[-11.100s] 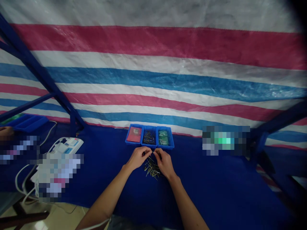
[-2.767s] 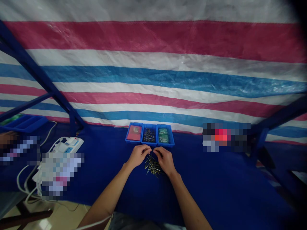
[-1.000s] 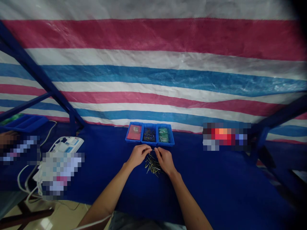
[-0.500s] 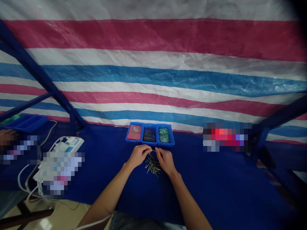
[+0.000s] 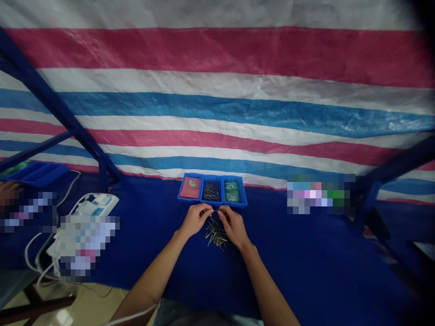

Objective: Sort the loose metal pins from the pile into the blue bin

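Note:
My left hand (image 5: 195, 220) and my right hand (image 5: 234, 227) meet above the blue cloth, and their fingertips pinch a thin metal pin (image 5: 215, 210) between them. Just below my hands lies a loose pile of brass-tipped metal pins (image 5: 216, 235). Beyond my fingertips stand three small blue plastic trays in a row. The left tray (image 5: 181, 188) holds a red card, the middle tray (image 5: 211, 191) holds dark pins laid side by side, and the right tray (image 5: 232, 191) holds green packets.
Blue cloth (image 5: 299, 258) covers the table, with a striped tarpaulin (image 5: 217, 122) and blue metal struts (image 5: 64, 108) behind. At the left are a white device with cables (image 5: 93, 203), a blue tray (image 5: 37, 174) and another person's hand (image 5: 9, 192). Pixelated patches hide objects at both sides.
My right fingertips have moved slightly left and closer to my left hand, and the pin is now pinched between both hands. The pixelated patch at the right has changed colour.

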A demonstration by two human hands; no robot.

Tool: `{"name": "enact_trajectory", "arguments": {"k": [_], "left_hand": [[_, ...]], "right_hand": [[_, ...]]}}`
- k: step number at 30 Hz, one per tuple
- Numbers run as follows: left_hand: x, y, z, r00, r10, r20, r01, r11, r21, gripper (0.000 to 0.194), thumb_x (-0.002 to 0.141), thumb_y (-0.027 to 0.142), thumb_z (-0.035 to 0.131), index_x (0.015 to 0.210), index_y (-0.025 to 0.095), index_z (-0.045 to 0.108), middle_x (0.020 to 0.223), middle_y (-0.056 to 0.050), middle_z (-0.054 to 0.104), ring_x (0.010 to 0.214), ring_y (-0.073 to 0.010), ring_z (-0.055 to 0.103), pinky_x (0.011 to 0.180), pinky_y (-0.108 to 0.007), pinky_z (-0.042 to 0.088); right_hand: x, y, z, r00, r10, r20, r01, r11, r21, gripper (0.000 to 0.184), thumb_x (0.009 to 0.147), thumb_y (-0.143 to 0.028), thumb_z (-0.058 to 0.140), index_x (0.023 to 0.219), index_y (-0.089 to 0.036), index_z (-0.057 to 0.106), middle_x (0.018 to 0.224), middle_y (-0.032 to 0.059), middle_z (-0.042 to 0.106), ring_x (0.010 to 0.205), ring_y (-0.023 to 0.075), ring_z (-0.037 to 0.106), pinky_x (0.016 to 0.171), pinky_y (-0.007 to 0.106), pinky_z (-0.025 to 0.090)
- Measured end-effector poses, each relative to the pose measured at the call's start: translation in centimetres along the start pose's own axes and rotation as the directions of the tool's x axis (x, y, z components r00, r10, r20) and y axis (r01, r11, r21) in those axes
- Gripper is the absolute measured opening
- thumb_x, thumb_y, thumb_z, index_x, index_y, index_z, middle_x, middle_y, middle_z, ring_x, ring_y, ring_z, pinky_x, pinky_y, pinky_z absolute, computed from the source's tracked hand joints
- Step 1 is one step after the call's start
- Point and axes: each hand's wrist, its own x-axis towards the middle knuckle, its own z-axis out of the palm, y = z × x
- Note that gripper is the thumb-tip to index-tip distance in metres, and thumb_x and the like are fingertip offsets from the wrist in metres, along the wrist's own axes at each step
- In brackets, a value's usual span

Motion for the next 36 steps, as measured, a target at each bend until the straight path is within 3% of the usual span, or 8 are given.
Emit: {"name": "enact_trajectory", "arguments": {"k": [8,36], "left_hand": [[-0.03,-0.02,0.03,1.000,-0.003,0.006,0.003,1.000,0.014,0.029,0.097,0.037,0.053,0.085,0.016,0.069,0.071,-0.003,0.069,0.064,-0.0140,0.059,0.062,-0.023,0.041],[0.01,-0.38,0.17,0.999,0.013,0.033,-0.014,1.000,0.028,0.024,0.096,0.032,0.056,0.086,0.016,0.069,0.073,-0.002,0.069,0.064,-0.0134,0.060,0.062,-0.023,0.042]], "right_hand": [[-0.05,0.49,0.16,1.000,-0.023,-0.008,0.022,1.000,-0.016,0.028,0.104,-0.036,0.039,0.100,-0.022,0.062,0.084,0.0047,0.066,0.075,0.0183,0.062,0.068,0.026,0.044],[-0.12,0.82,0.26,1.000,0.016,0.015,-0.014,0.996,-0.084,0.040,0.106,-0.040,0.033,0.073,-0.022,0.049,0.060,-0.0009,0.054,0.053,0.0138,0.053,0.058,0.023,0.036]]}}
